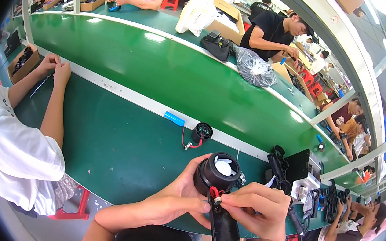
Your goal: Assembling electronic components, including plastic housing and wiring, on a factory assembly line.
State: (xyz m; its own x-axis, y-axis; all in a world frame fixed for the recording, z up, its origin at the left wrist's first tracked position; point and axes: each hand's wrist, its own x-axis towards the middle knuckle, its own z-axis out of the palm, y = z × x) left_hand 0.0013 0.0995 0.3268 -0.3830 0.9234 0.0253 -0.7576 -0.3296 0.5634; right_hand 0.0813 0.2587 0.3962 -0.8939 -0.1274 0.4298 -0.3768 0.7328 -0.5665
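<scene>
My left hand (176, 198) is wrapped round the black round head of a small handheld fan (204, 177), whose white blades (224, 166) face up. From the head a long black handle (226, 239) runs down toward me, its hollow side showing. Where handle and head meet, red wires (214, 193) loop out. There my right hand (261, 207) pinches a small whitish connector (218, 201) between thumb and forefinger. Beyond the fan, a black round part with a circuit board (202, 131) lies on the table, joined by a red wire to a blue cylindrical battery (174, 118).
Black fan parts and cables (278, 169) lie to the right beside a metal-cased device (306, 179). A white rail (125, 93) separates my green table (107, 135) from a green conveyor belt (139, 51). At left, a co-worker's hands (59, 70) are near a parts box (25, 63).
</scene>
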